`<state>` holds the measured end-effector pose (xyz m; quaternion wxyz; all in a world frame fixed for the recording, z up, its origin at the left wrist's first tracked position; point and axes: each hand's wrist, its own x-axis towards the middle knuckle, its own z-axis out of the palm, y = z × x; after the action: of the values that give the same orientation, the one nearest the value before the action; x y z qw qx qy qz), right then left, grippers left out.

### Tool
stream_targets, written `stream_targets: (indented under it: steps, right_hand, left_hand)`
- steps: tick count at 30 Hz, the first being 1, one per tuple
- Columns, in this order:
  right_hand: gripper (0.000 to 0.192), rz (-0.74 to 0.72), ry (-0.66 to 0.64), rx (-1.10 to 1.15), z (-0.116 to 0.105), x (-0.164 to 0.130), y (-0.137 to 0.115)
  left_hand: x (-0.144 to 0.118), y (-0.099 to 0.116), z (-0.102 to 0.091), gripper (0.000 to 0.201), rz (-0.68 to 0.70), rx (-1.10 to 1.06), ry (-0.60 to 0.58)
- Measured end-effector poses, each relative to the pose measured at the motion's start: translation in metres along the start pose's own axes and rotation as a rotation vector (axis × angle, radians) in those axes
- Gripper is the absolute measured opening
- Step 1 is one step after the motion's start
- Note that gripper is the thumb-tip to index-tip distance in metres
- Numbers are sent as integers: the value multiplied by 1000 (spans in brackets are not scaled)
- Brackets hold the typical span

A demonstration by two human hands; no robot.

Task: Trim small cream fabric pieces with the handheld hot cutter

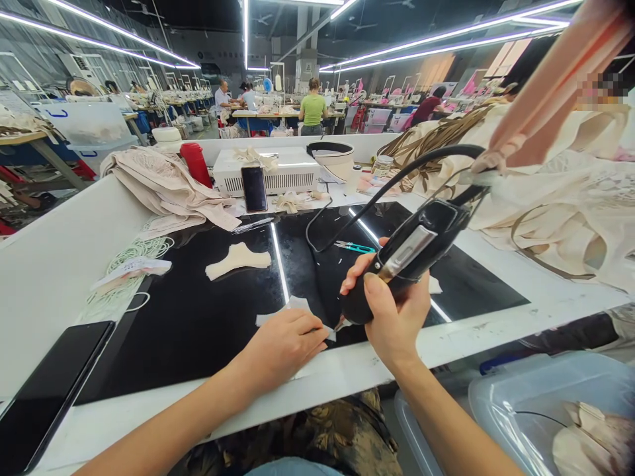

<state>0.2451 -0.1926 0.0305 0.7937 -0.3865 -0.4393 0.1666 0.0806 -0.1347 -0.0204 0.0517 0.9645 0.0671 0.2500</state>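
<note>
My right hand is wrapped around a black corded hand tool with a metal strip along its body. The tool's narrow metal tip points down at the edge of a small, thin white piece on the black glossy board. With bent fingers held together, my left hand presses that piece against the board and covers part of it. The tip is close to my left fingertips; whether it touches the piece I cannot tell. Beyond my left hand lies a cream three-armed fabric stack.
Turquoise thread snips lie behind the tool, near its black cord. A phone leans on a white vented box. Beige fabric is heaped at left, more at right. A large phone lies front left.
</note>
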Motion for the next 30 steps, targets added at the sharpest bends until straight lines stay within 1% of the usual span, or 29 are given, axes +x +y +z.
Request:
stream_targets:
  steps: [3,9,18,24,30]
  right_hand:
    - [26,-4,1,-17,-1,1,0]
    - [25,-17,11,-38,1,3,-2]
    - [24,-15,16,-38,0,0,-1]
    - [26,-15,33,-68,-1,1,-1]
    - [24,-9,15,-46,0,0,0]
  left_hand:
    - [1,0,2,18,10,10,-14]
    - [3,2,-1,21,48,42,2]
    - [3,2,2,20,56,68,-8]
    - [3,2,-1,20,65,76,5]
    - [3,3,-1,20,59,68,7]
